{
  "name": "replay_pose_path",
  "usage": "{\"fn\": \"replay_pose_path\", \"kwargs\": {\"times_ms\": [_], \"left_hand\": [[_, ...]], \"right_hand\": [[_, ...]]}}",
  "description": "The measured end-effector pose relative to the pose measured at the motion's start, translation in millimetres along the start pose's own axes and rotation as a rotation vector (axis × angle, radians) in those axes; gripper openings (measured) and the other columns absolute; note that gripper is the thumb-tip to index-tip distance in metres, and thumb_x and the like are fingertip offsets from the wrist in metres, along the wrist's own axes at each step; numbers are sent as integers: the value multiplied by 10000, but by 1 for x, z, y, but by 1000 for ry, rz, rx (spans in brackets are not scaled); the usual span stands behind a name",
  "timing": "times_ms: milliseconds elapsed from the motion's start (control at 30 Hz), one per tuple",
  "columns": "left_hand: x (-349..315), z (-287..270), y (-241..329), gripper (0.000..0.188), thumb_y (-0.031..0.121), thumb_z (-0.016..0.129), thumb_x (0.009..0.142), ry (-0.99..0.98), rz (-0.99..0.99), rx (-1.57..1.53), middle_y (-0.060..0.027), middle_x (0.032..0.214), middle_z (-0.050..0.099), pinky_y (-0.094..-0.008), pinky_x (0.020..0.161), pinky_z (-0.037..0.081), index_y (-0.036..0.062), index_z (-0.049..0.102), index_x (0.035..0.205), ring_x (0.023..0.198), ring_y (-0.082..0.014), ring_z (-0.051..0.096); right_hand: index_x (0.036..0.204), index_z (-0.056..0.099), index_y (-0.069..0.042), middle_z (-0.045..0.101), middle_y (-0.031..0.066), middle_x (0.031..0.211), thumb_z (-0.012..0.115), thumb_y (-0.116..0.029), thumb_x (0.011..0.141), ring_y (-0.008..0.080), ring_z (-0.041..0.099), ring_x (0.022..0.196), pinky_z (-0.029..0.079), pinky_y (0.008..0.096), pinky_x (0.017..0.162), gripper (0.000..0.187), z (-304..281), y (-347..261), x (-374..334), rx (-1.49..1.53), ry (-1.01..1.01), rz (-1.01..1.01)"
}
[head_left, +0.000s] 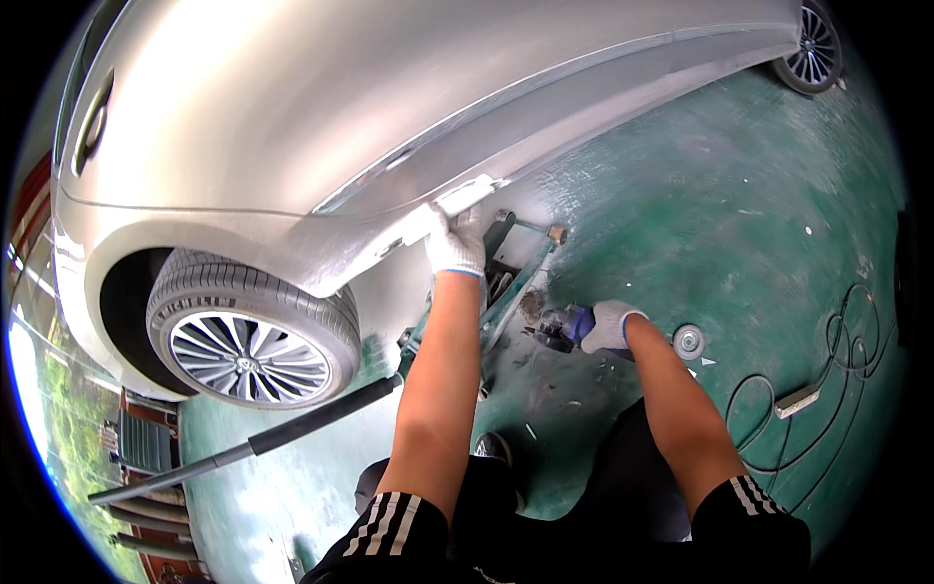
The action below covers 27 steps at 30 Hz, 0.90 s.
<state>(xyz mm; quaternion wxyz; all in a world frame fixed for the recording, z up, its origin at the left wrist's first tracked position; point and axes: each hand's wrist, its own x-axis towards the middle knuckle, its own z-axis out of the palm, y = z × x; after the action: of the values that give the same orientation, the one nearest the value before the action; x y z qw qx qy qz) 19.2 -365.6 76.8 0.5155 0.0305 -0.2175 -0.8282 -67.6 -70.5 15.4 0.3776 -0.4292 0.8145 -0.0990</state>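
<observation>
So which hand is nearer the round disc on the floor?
Right. The right hand, gripping the blue tool, is just left of the disc; the left hand is farther, by the lower edge of the car.

- Silver-beige car point(243, 127) spanning the top; its lower sill point(603, 117) looks dull grey.
- Blue-and-black power tool point(562, 326), roughly horizontal, black end leftward, below and apart from the sill.
</observation>
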Motion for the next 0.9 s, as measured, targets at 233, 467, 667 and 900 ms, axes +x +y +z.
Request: {"fn": "replay_pose_path", "kwargs": {"times_ms": [233, 467, 667, 900], "left_hand": [[-8, -4, 27, 727, 551, 713, 984, 98, -272, 404, -259, 1338, 633, -485, 998, 584, 10, 512, 1426, 1179, -396, 651], [-12, 19, 34, 544, 474, 706, 1018, 136, -271, 442, -166, 1251, 683, -460, 915, 603, 63, 559, 1343, 1074, -360, 696], [-17, 30, 36, 428, 346, 780, 987, 206, -293, 355, -127, 1172, 690, -402, 868, 640, 63, 619, 1266, 1013, -306, 718], [-12, 11, 35, 347, 221, 775, 992, 70, -278, 328, -128, 1187, 683, -430, 902, 643, 52, 617, 1251, 1035, -334, 726]], "right_hand": [[1013, 777, 39, 764, 263, 1028, 815, -378, 638, 375, 755, 969, 590, 427, 879, 562, 14, -23, 16, -87, -28, -37], [986, 779, 50, 766, 260, 999, 814, -376, 644, 374, 756, 944, 588, 425, 871, 547, 23, -19, 21, -179, -118, 90], [1033, 772, 61, 765, 262, 1023, 810, -395, 650, 375, 753, 958, 581, 431, 870, 596, 24, -7, 29, -183, -111, 139], [1030, 770, 60, 760, 266, 1014, 798, -380, 650, 378, 750, 948, 576, 436, 859, 582, 16, -13, 37, -68, -61, 146]]}}
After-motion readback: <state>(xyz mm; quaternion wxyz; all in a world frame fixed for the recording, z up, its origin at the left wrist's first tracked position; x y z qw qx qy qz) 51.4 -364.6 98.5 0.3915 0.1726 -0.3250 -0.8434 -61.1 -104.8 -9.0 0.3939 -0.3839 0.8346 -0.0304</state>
